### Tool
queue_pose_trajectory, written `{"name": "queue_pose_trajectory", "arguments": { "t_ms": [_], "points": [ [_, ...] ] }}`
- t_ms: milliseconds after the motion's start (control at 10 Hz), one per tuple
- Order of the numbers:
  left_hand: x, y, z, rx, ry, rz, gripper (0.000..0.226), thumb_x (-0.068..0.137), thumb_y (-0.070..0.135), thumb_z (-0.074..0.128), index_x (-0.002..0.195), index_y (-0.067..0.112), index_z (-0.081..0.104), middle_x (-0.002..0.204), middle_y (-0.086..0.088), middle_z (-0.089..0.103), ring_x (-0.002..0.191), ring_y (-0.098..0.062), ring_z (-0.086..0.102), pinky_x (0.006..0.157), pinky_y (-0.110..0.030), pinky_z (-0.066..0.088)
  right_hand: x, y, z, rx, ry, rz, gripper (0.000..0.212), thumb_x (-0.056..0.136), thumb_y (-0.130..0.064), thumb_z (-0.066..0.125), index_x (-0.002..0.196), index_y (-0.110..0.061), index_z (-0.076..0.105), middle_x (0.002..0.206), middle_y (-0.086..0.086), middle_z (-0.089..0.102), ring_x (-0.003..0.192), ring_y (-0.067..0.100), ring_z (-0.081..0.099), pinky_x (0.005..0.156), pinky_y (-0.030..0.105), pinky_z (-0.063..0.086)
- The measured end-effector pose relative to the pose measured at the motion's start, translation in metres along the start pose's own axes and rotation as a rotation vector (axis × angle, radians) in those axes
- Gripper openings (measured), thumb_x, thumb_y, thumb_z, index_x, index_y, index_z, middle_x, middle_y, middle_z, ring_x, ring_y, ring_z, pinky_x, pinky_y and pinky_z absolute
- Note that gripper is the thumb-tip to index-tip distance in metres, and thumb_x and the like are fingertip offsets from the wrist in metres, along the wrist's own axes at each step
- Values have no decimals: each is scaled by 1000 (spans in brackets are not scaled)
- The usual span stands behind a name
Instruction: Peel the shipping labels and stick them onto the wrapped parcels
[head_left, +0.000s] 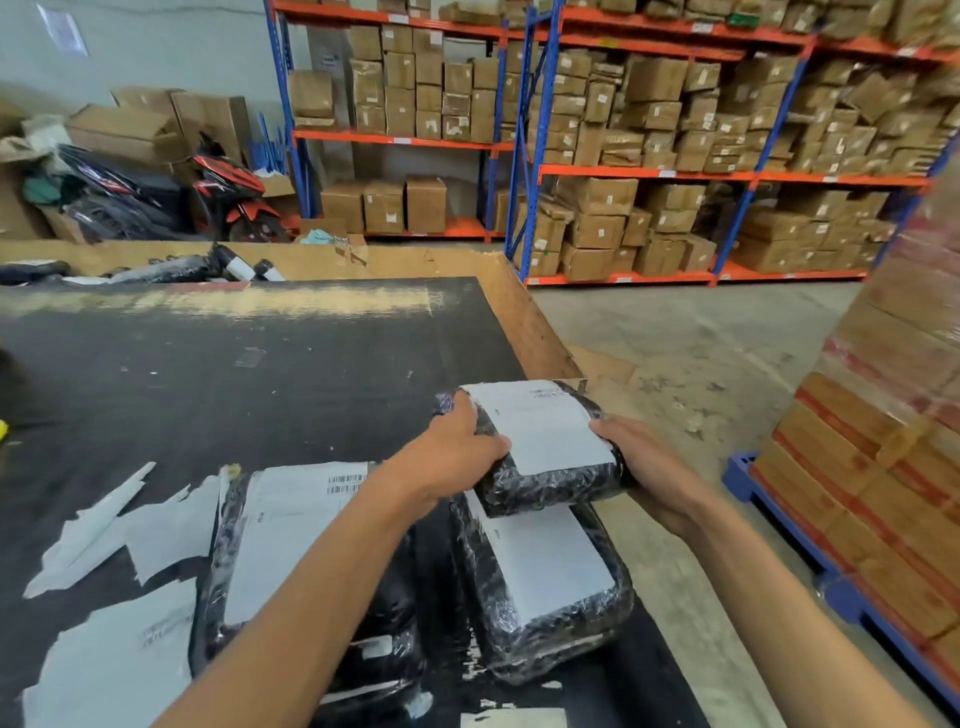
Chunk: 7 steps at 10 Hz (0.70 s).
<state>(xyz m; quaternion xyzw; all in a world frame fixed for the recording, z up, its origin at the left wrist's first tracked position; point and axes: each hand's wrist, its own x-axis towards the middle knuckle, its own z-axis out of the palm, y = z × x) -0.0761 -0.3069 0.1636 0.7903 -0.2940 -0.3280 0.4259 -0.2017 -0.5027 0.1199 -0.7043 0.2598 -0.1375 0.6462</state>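
A small parcel (550, 483) wrapped in black film with a white shipping label (540, 426) on top is held at the table's right edge. My left hand (457, 452) grips its left side, fingers on the label's edge. My right hand (644, 467) grips its right side. It rests partly on a larger labelled black parcel (545, 613). Another labelled parcel (291, 545) lies to the left, under my left forearm. Peeled white backing sheets (119, 525) and a loose label (119, 660) lie at the lower left.
The black table top (234, 374) has a brown cardboard rim (524, 317). More wrapped parcels (171, 267) lie at the far left edge. A pallet of boxes (883, 493) stands to the right, with shelving full of cartons (675, 156) behind.
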Motion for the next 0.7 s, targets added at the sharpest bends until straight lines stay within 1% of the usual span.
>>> {"name": "queue_pose_trajectory", "arguments": {
  "t_ms": [100, 200, 300, 400, 500, 600, 700],
  "points": [
    [-21, -12, 18, 77, -96, -32, 88, 98, 32, 50, 153, 22, -18, 165, -6, -8, 151, -27, 10, 117, -40, 20, -35, 11, -1, -10, 25, 24, 22, 102, -26, 52, 99, -14, 71, 101, 3, 78, 93, 18, 71, 79, 31, 48],
    [-40, -21, 36, 131, -124, -45, 84, 100, 25, 44, 152, 20, -22, 164, -9, -11, 119, -14, 49, 95, -27, 41, -63, 19, 6, -37, 32, 42, 21, 103, -27, 52, 98, -20, 70, 102, -1, 77, 93, 13, 69, 77, 27, 47],
    [-50, -20, 48, 121, -103, -131, 78, 102, 17, 36, 151, 21, -24, 162, -13, -16, 69, 0, 33, 57, -18, 28, -77, 24, 14, -33, 81, 58, 21, 104, -21, 50, 88, -27, 63, 90, -12, 68, 82, -1, 64, 81, 21, 46],
    [-61, -20, 52, 139, -100, -152, 76, 102, 16, 33, 151, 26, -25, 161, -16, -18, 88, -9, 43, 59, -23, 28, -84, 30, 20, -23, 58, 89, 15, 100, -31, 55, 108, -24, 65, 112, -11, 68, 114, 13, 61, 112, 33, 38],
    [-61, -29, 49, 123, -106, -152, 83, 99, 21, 41, 150, 35, -24, 164, -14, -8, 113, -22, 50, 70, -25, 42, -80, 44, 15, -85, 48, 63, 62, 87, -58, 61, 136, -19, 59, 138, -1, 63, 130, 20, 56, 117, 48, 36],
    [-73, -30, 41, 119, -146, -136, 86, 97, 35, 50, 152, 39, -16, 165, -8, -8, 149, -35, 16, 115, -49, 28, -95, 33, 26, -131, 139, -19, 91, 80, -77, 57, 153, -26, 37, 157, -5, 40, 143, 19, 39, 119, 49, 32],
    [-103, -22, 24, 64, -28, -10, 72, 97, 45, 50, 155, 39, 7, 165, 5, 5, 150, -21, 14, 119, -45, 20, -112, 26, 34, -351, 340, -184, 67, 90, -65, 54, 148, -34, 40, 155, -7, 34, 147, 19, 27, 120, 52, 25]
  ]
}}
